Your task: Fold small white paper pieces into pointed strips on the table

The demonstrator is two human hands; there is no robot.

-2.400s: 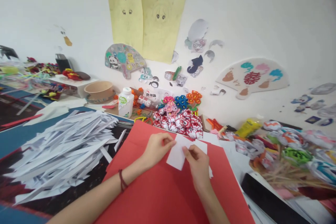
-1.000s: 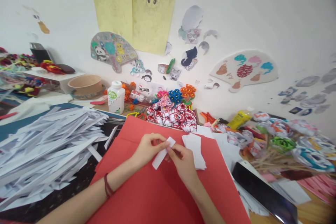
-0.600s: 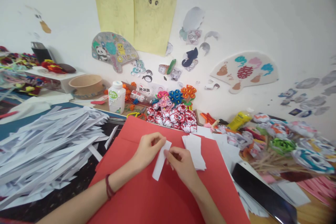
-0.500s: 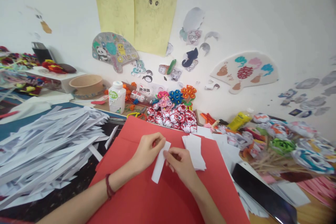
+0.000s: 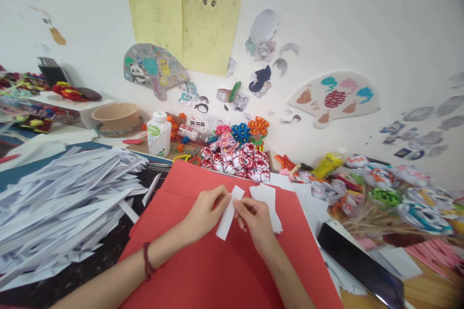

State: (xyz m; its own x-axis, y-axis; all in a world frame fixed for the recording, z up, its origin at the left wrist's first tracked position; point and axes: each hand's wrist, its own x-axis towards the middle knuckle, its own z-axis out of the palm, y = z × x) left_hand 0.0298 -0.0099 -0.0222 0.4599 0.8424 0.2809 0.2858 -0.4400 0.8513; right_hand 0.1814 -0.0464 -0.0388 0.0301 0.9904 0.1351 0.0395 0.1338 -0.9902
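Note:
A narrow white paper strip [image 5: 226, 222] slants between my hands above a large red sheet [image 5: 188, 270]. My left hand [image 5: 205, 212] pinches its left edge near the upper part, thumb and forefinger closed. From the other side my right hand [image 5: 255, 217] grips the right edge, its fingers curled inward. Just behind my right hand a small stack of white paper pieces [image 5: 268, 205] lies on the red sheet, slightly fanned out.
Left of the red sheet is a big heap of white paper strips [image 5: 72, 207]. A dark phone [image 5: 358, 263] lies at right. Behind stand a white bottle [image 5: 159, 135], red-and-white paper balls [image 5: 237, 160] and a yellow bottle [image 5: 329, 163]. Paper flowers on sticks [image 5: 416, 215] lie at far right.
Both hands and the paper strip have shifted slightly to the right and up over the red sheet. The strip leans more to the right. The camera view has moved a little.

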